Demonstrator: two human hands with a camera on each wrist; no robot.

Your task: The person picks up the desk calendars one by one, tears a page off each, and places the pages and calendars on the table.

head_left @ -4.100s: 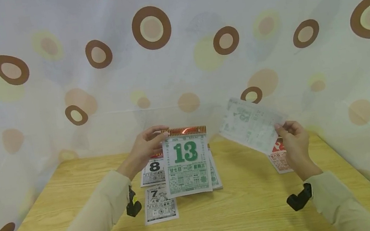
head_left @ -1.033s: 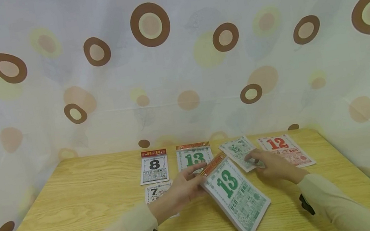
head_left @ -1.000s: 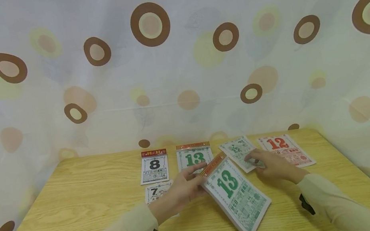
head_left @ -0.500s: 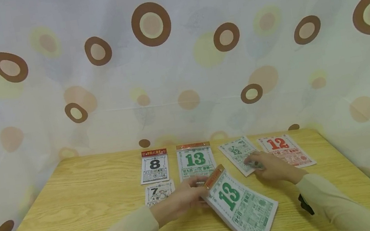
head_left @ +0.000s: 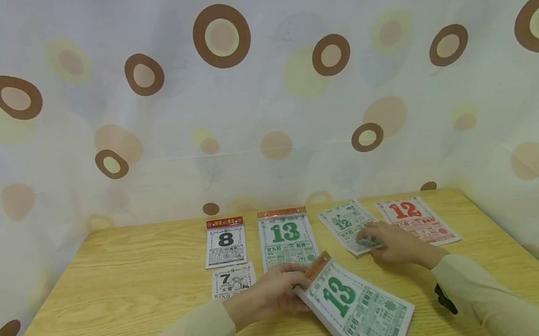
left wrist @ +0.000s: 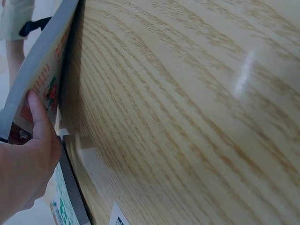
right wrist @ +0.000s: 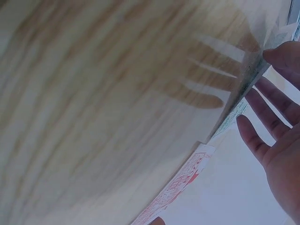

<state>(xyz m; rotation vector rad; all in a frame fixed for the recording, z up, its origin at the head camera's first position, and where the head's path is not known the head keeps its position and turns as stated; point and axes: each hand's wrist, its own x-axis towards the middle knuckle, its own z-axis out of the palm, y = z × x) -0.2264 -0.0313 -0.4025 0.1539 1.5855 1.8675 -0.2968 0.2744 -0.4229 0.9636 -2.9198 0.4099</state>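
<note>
My left hand [head_left: 271,294] grips a thick tear-off calendar [head_left: 361,309] by its orange-striped top corner. This calendar shows a green 13 and tilts toward the front right. In the left wrist view, the thumb presses along the pad's back [left wrist: 44,77]. My right hand [head_left: 395,243] rests its fingertips on a loose calendar page [head_left: 342,220] with a green 12, lying flat on the table. Seen from the right wrist, the fingers are spread and fairly straight against the paper. A loose red 12 page [head_left: 415,221] lies just beyond, partly behind the right hand.
Another green 13 calendar [head_left: 286,239] lies at the back middle, its lower part hidden by the left hand. Left of it is a smaller black 8 calendar [head_left: 226,248], with a black 7 page [head_left: 231,278] in front. A patterned curtain [head_left: 257,87] hangs behind the wooden table [head_left: 126,296].
The green 12 page, earlier held in the air, now lies on the table under my right fingers. The held calendar has come down, tilted, and moved toward me and to the right.
</note>
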